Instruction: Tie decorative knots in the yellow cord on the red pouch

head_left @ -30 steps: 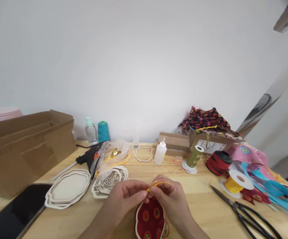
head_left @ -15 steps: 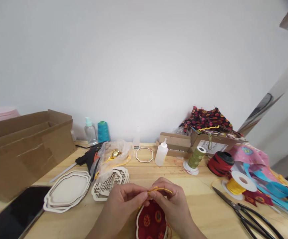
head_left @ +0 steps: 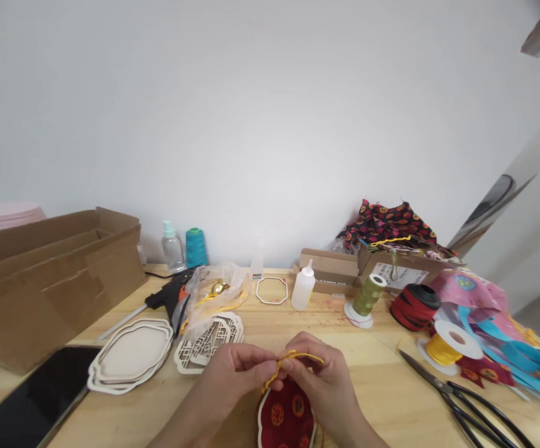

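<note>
A thin yellow cord runs between my two hands above the front of the table. My left hand pinches the cord between thumb and fingertips. Close against it, my right hand is closed on the same cord, whose free end curves over my right fingers. Just below lies a dark red patterned fabric panel in a pale scalloped frame. The cord hangs down to its top edge, partly hidden by my hands.
Black-handled scissors and a yellow cord spool lie at right. Pale frames, a phone, a glue gun and a long cardboard box occupy the left. A white squeeze bottle stands behind my hands.
My left hand has shifted slightly, and more of the yellow cord now shows below the pinch. The view has turned a little to the left.
</note>
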`<state>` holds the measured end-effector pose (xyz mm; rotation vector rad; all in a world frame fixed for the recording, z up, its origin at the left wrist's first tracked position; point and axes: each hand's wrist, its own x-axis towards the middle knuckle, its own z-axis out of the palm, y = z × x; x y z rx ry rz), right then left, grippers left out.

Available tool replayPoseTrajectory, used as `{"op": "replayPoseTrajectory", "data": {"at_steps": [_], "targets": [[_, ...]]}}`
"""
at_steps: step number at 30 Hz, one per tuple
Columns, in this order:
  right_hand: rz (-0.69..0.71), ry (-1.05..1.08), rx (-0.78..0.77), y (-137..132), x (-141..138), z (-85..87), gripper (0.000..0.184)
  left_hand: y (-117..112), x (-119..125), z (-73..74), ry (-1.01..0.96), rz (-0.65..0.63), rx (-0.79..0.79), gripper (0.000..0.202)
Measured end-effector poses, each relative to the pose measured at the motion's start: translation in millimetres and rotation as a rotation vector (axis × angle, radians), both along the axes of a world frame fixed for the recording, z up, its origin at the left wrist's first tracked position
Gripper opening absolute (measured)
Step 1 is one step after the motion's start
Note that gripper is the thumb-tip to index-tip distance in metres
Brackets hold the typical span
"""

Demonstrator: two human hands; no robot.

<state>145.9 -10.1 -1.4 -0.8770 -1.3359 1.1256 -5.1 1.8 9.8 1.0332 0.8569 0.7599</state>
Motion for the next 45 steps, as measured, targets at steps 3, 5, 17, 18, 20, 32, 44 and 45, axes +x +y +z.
{"op": "replayPoseTrajectory", "data": {"at_steps": [3, 5, 17, 18, 20, 32, 44, 45], "targets": [[0.007, 0.007, 0.008, -1.0, -0.6, 0.6, 0.007, 0.4, -0.2, 0.8, 0.023, -0.005, 0.035, 0.013], [0.001, -0.003, 0.013, -0.7, -0.6, 1.0, 0.008, 0.9, 0.3, 1.0, 0.028, 0.002, 0.039, 0.013], [-0.028, -0.010, -0.006, 2.2, 2.0, -5.8, 0.007, 1.4, 0.5, 2.7, 0.050, 0.017, 0.065, 0.014], [-0.027, -0.004, -0.004, 2.4, 1.8, -5.5, 0.007, 1.6, 0.4, 3.0, 0.050, 0.017, 0.075, 0.014], [-0.023, 0.005, -0.003, 3.0, 1.7, -4.8, 0.007, 2.2, 0.0, 2.6, 0.051, 0.013, 0.089, 0.014], [-0.040, -0.065, 0.016, 0.9, 1.9, -4.7, 0.010, 0.2, -0.8, 2.4, 0.108, 0.040, 0.067, 0.011], [0.095, 0.058, -0.105, 3.7, 1.6, -2.5, 0.007, -3.0, -1.6, 1.5, -0.081, 0.093, -0.078, 0.009], [0.099, 0.030, -0.082, 3.7, 1.7, -2.8, 0.006, -3.0, -1.5, 1.6, -0.084, 0.098, -0.080, 0.010]]}}
